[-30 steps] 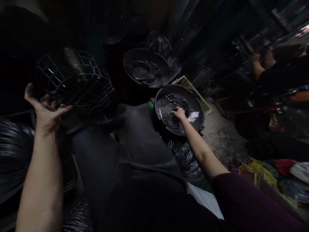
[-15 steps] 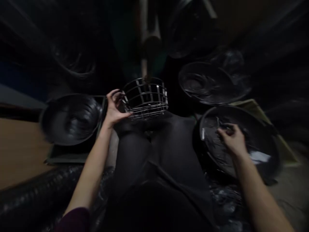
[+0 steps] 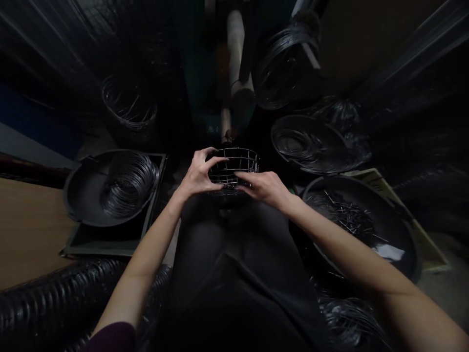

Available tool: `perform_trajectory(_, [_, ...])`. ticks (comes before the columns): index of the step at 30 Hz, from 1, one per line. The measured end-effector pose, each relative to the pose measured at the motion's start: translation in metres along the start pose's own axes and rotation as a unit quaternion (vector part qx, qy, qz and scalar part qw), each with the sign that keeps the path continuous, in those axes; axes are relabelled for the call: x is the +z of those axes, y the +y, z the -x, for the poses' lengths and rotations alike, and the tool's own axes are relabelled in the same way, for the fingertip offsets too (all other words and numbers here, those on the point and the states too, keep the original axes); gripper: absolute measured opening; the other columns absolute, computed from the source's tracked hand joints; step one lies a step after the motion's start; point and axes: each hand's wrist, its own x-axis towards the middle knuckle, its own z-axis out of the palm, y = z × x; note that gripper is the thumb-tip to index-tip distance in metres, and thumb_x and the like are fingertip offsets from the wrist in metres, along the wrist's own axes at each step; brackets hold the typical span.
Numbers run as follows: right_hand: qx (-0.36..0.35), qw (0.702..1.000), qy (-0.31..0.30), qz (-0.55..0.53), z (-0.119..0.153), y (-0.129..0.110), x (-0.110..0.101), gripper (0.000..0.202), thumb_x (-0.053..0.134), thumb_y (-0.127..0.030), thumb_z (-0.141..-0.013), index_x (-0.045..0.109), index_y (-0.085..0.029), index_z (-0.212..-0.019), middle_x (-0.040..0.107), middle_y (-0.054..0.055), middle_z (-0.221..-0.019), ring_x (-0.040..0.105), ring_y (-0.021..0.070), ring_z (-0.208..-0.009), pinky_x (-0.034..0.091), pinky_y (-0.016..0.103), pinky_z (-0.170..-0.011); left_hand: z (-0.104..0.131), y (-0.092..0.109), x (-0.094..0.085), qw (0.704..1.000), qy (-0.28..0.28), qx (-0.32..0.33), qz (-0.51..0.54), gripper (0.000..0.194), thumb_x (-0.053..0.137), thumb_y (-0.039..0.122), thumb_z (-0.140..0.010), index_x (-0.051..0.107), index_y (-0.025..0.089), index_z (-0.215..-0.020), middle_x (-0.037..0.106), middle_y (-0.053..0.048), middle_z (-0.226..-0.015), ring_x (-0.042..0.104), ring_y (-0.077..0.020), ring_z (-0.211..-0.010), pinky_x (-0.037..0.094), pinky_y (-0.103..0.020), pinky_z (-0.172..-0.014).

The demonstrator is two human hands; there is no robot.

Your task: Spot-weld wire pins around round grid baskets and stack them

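Observation:
A round wire basket (image 3: 240, 159) of thin metal rods and rings is at the centre, just beyond my knees and in front of a machine's rod. My left hand (image 3: 201, 175) grips its left side, with fingers over the rim and the thumb low. My right hand (image 3: 262, 187) is at the basket's near right side, its fingers pinched together and pointing left. Whatever those fingers hold is too small to make out. To the right, a black pan (image 3: 397, 234) holds a pile of short metal pieces (image 3: 350, 215) and a white scrap.
Wire coils (image 3: 130, 183) lie in a black pan (image 3: 86, 195) at left, with stacked rings (image 3: 73, 288) below. Another pan of rings (image 3: 330, 142) stands at the back right. The machine's pale cylinder (image 3: 236, 44) extends above the basket.
My right hand has moved left from the pan of metal pieces to the basket. My left hand and the basket appear slightly lower and further right in view.

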Motion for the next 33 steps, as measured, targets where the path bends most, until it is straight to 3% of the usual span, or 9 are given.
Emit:
perform_trajectory(3, [-0.057,0.994,0.006,0.088,-0.001,0.002,0.003,0.033,0.057,-0.027,-0.093,0.067,-0.026,-0.125,0.074,0.003,-0.113,0.073,0.0175,-0.087,0.049,0.023,-0.060,-0.001,-0.007,0.004,1.000,0.022,-0.013,0.011,0.072,0.086,0.036,-0.060,0.060,0.029,-0.126,0.045,-0.011,-0.140,0.042,-0.0345,-0.131,0.038,-0.055,-0.110])
perform_trajectory(9, [-0.093,0.986,0.036,0.136,-0.017,0.011,-0.006,0.031,0.051,-0.029,-0.097,0.068,-0.025,-0.123,0.074,0.002,-0.113,0.073,0.0149,-0.081,0.045,0.023,-0.055,-0.014,-0.015,0.005,0.998,0.044,-0.020,0.034,0.074,0.087,0.034,-0.059,0.059,0.026,-0.127,0.042,-0.012,-0.139,0.042,-0.0334,-0.131,0.038,-0.052,-0.112])
perform_trajectory(21, [-0.084,0.983,0.029,0.161,-0.038,0.010,-0.015,0.032,0.051,-0.031,-0.097,0.067,-0.028,-0.124,0.075,0.001,-0.109,0.073,0.0164,-0.079,0.044,0.024,-0.055,-0.027,-0.025,-0.004,0.998,0.052,-0.023,0.029,0.073,0.087,0.032,-0.058,0.060,0.027,-0.126,0.044,-0.010,-0.137,0.044,-0.0327,-0.130,0.038,-0.052,-0.112])
perform_trajectory(26, [-0.076,0.988,0.029,0.132,-0.040,0.008,-0.017,0.031,0.053,-0.032,-0.097,0.068,-0.028,-0.124,0.075,0.001,-0.109,0.073,0.0181,-0.087,0.048,0.025,-0.059,-0.029,-0.025,-0.008,0.997,0.048,-0.023,0.054,0.070,0.087,0.035,-0.060,0.062,0.025,-0.124,0.049,-0.010,-0.131,0.047,-0.0296,-0.129,0.039,-0.048,-0.112])
perform_trajectory(30, [-0.067,0.991,0.076,0.082,-0.030,0.009,-0.010,0.030,0.050,-0.031,-0.099,0.067,-0.025,-0.123,0.074,0.003,-0.114,0.071,0.0168,-0.095,0.051,0.024,-0.068,-0.029,-0.024,-0.009,0.995,0.058,-0.034,0.074,0.072,0.088,0.037,-0.058,0.062,0.025,-0.123,0.053,-0.009,-0.127,0.049,-0.0286,-0.128,0.040,-0.047,-0.112])
perform_trajectory(33, [-0.038,0.987,0.144,0.059,-0.027,0.014,-0.002,0.025,0.050,-0.028,-0.098,0.070,-0.022,-0.111,0.072,0.005,-0.115,0.069,0.0159,-0.095,0.050,0.023,-0.071,-0.034,-0.027,-0.008,0.994,0.062,-0.046,0.084,0.072,0.089,0.036,-0.056,0.062,0.025,-0.121,0.054,-0.009,-0.126,0.051,-0.0282,-0.125,0.041,-0.047,-0.111])
